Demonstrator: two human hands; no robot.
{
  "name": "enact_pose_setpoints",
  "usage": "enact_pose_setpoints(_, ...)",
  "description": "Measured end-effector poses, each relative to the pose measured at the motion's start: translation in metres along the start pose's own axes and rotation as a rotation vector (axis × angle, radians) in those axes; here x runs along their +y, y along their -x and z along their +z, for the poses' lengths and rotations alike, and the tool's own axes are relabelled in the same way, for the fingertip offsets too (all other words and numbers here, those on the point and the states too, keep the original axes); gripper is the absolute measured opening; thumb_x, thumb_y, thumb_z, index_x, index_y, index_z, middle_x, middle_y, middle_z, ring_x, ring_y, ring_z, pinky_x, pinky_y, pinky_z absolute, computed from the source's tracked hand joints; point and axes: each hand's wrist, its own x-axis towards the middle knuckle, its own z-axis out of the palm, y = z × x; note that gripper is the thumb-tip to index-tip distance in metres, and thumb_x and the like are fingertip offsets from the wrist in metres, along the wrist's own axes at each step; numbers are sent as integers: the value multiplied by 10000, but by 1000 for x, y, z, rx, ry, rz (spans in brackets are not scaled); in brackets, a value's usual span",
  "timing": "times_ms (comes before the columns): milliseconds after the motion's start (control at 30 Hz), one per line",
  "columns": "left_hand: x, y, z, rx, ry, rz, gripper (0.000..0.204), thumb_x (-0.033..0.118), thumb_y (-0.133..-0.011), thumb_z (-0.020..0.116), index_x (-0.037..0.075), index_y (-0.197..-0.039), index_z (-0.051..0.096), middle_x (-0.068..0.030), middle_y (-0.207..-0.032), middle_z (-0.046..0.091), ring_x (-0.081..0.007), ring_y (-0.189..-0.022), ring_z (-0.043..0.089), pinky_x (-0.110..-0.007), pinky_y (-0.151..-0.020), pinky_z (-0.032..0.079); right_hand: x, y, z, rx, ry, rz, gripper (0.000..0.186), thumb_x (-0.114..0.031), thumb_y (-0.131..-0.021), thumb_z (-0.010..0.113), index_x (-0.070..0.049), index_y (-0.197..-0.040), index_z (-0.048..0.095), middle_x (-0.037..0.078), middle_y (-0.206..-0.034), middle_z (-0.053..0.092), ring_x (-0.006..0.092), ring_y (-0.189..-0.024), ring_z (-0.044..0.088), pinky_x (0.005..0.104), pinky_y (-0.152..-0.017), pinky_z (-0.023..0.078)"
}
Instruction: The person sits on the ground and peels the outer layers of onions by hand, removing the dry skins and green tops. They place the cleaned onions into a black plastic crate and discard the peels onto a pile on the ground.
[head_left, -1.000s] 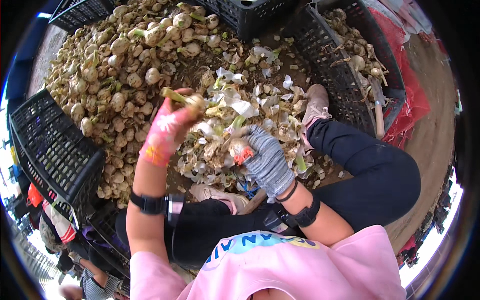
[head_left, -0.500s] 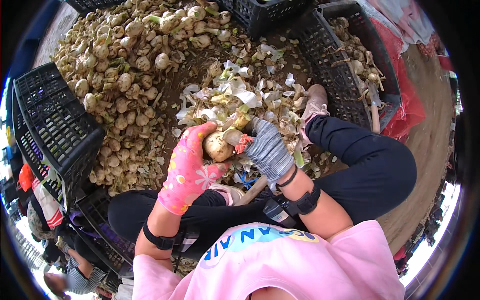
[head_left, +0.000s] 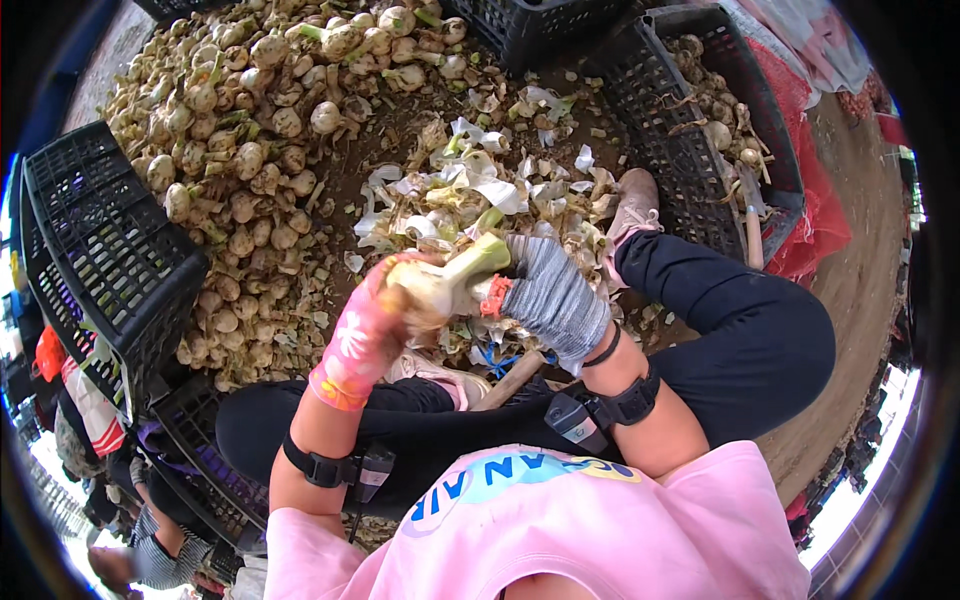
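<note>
My left hand [head_left: 362, 315], in a pink patterned glove and smeared by motion, is closed around a garlic bulb [head_left: 428, 290]. The bulb's thick pale-green stem [head_left: 478, 258] points up and right towards my other hand. My right hand [head_left: 560, 300], in a grey knit glove, is closed at the stem side of the bulb. An orange-red wrapped piece [head_left: 495, 297] of a small tool shows at its thumb; the rest is hidden by fingers and bulb. Beneath both hands lies a heap of peeled garlic skins and leaf scraps [head_left: 490, 190].
A large pile of garlic bulbs [head_left: 250, 160] spreads at the far left. Black plastic crates stand at the left [head_left: 110, 240], at the back [head_left: 540, 30] and at the right [head_left: 670, 140], the last holding garlic. A wooden handle [head_left: 510, 380] lies between my legs. Another person [head_left: 160, 550] is at lower left.
The bulb has turned: its stem now points up and right, and a paler side shows. My left hand has rolled over it, and my right hand has shifted slightly right.
</note>
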Motion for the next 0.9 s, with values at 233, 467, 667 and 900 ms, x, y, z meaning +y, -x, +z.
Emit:
enact_pose_setpoints(233, -13, -18, 21, 341, -86, 16, 657, 629, -775, 390, 81, -1133, 449, -92, -987, 528, -191, -818, 526, -290, -635, 450, 12, 2, 7, 221, 82, 83, 322, -82, -776, 563, 38, -1066, 486, 92, -900, 580, 146, -806, 563, 248, -730, 455)
enact_pose_setpoints(467, -2, -10, 14, 124, 32, 30, 513, 466, -825, 473, 71, -1147, 416, -71, -1006, 529, -140, -762, 557, -214, -539, 424, 30, 9, 2, 59, 62, -152, 314, -123, -790, 561, -19, -1080, 498, 52, -924, 572, 114, -774, 552, 258, -718, 456)
enact_pose_setpoints(667, 9, -7, 10, 185, -277, 103, 649, 331, -682, 680, 47, -1184, 382, -66, -1017, 526, -177, -864, 561, -267, -659, 481, 7, 7, 6, 38, -862, 231, 336, -188, -807, 521, -36, -1103, 480, 109, -964, 576, 207, -838, 578, 338, -726, 487)
enact_pose_setpoints(900, 15, -10, 5, 127, -361, 260, 506, 188, -727, 646, 35, -1174, 464, -75, -1084, 498, -172, -972, 513, -276, -827, 413, -11, 7, 5, -54, -1049, 189, 383, -184, -812, 491, -26, -1156, 430, 139, -1062, 552, 275, -920, 573, 380, -718, 520)
